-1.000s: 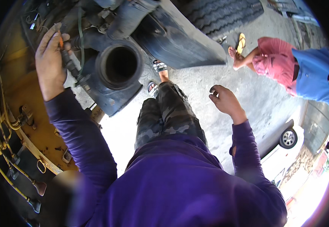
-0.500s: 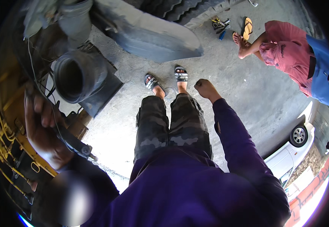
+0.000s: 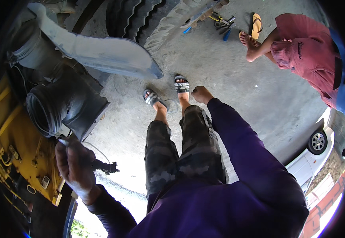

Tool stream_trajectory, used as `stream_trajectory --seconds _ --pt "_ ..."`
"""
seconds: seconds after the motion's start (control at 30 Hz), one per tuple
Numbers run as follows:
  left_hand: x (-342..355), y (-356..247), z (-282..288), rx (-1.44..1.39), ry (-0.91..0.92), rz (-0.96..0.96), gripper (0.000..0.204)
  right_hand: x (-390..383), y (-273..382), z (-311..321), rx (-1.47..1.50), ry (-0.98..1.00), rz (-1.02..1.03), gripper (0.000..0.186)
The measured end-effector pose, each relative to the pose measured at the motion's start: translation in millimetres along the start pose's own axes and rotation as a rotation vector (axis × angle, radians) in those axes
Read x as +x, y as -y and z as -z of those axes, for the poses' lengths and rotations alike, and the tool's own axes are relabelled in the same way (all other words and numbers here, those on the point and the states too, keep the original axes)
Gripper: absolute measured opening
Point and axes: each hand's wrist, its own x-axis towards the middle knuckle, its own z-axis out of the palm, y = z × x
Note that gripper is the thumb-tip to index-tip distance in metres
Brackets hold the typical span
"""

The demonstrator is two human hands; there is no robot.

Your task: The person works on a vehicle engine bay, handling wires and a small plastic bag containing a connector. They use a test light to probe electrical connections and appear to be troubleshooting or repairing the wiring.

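At lower left my left hand (image 3: 74, 166) is closed around a dark tool with a jagged end (image 3: 107, 167); a pale tip shows by the fingers, and its kind is unclear. A thin wire (image 3: 100, 151) curves beside it. Just beyond this hand is a black ribbed duct (image 3: 41, 111) with a round open mouth, joined to a dark box-shaped housing (image 3: 81, 105). My right hand (image 3: 201, 94) hangs curled in a fist near my right foot; the inside of the fist is hidden.
A yellow machine body (image 3: 33, 158) fills the left side. Ahead stand a grey curved panel (image 3: 109, 57) and a large treaded tyre (image 3: 131, 20). Hand tools (image 3: 224, 25) and a flip-flop (image 3: 256, 24) lie near a seated person in red shorts (image 3: 307, 51). A white car (image 3: 311, 154) is at right.
My left hand has swung out from beside the machine toward me, bringing the dark tool with it. The view has shifted, so the duct and panel appear further left. My right hand stays curled.
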Motion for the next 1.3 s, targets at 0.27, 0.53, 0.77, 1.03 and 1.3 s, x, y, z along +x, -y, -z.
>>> stream_trajectory --seconds 0.27,0.53,0.77,1.03,1.3 --pt "2.0 34.9 40.4 -0.017 0.061 -0.32 0.03 122.3 14.8 -4.8 -0.186 -0.032 0.09 0.026" --pt "7.8 58.2 112.9 -0.176 0.016 -0.596 0.033 218.5 29.6 -28.2 -0.288 -0.108 -0.031 0.047" --pt "0.5 81.3 141.6 -0.422 0.183 -0.576 0.025 289.0 39.5 -53.6 -0.512 -0.098 -0.087 0.056" --pt "21.5 90.9 88.9 -0.585 0.207 -0.662 0.038 288.7 17.5 -43.6 -0.507 -0.198 0.157 0.026" --pt "17.8 -14.4 98.2 -0.683 -0.155 -0.362 0.033 51.8 124.2 12.4 -0.243 -0.315 0.682 0.017"
